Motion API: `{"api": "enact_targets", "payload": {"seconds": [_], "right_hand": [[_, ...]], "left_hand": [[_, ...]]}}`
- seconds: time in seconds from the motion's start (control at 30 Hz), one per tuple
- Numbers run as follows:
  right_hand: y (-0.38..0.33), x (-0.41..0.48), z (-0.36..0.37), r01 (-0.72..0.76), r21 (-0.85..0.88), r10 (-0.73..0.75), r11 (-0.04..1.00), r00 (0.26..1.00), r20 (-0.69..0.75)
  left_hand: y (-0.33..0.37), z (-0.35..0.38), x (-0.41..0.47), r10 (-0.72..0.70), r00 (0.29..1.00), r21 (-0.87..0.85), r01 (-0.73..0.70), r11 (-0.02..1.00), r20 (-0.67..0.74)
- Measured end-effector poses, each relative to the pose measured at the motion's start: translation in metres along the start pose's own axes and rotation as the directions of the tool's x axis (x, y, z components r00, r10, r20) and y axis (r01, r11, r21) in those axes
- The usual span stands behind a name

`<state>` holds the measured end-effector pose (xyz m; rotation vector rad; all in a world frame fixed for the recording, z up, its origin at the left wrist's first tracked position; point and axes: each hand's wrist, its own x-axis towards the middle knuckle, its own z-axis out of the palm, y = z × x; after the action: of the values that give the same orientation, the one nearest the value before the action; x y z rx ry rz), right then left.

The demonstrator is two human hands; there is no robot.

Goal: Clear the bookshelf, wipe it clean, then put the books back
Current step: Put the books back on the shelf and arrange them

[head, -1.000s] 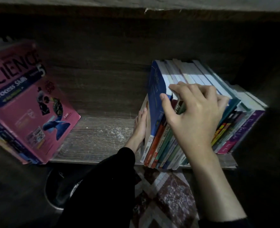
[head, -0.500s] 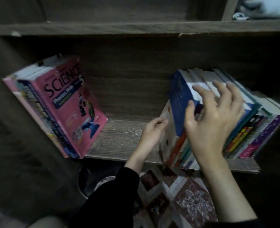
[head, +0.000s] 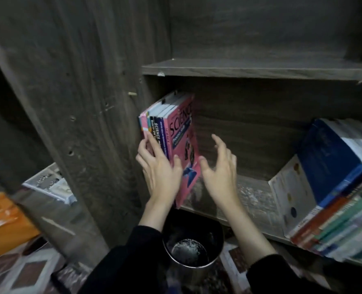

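A small group of books (head: pixel 165 128) fronted by a pink "Science" book (head: pixel 184 141) leans against the left wall of the dusty wooden shelf (head: pixel 254 200). My left hand (head: pixel 158 172) lies on their spines with straight fingers, its thumb on the pink cover. Just right of that cover my right hand (head: pixel 220 172) hovers open with fingers spread, holding nothing. A larger row of books (head: pixel 335 187), with a blue one on top, leans at the shelf's right end.
A dark round bin (head: pixel 192 247) stands on the patterned floor below the shelf's front edge. The upper shelf board (head: pixel 260 68) runs above. A thick wooden side panel (head: pixel 80 124) rises at left, with an orange object (head: pixel 3 221) beyond it.
Both hands have left the right row of books and moved left to the pink Science group. The view has swung left with them.
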<state>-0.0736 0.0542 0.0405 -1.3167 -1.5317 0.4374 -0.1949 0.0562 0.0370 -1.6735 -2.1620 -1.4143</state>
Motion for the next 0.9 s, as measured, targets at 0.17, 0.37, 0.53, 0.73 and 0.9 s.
{"api": "enact_targets", "payload": {"seconds": [0.17,0.37,0.53,0.73,0.9], "right_hand": [[-0.03,0.028,0.018,-0.066,0.202,0.002,0.977,0.953,0.302],[-0.043,0.04,0.032,-0.106,0.219,0.015,0.97,0.924,0.381],[-0.041,0.039,0.038,-0.07,0.189,0.005,0.98,0.946,0.324],[-0.046,0.044,0.032,-0.022,0.138,-0.025,0.99,0.942,0.335],[-0.051,0.041,0.026,0.149,0.011,-0.144,0.989,0.93,0.337]], "left_hand": [[-0.005,-0.002,0.004,0.011,0.999,-0.023,-0.01,1.0,0.043],[-0.009,-0.005,0.005,0.083,0.991,-0.144,-0.068,0.987,0.102],[-0.015,-0.008,0.006,0.109,0.991,-0.24,-0.088,0.967,0.073],[-0.011,-0.011,0.021,0.033,0.993,-0.494,0.027,0.869,0.112],[-0.017,-0.005,0.028,0.157,0.985,-0.299,-0.129,0.946,0.072]]}}
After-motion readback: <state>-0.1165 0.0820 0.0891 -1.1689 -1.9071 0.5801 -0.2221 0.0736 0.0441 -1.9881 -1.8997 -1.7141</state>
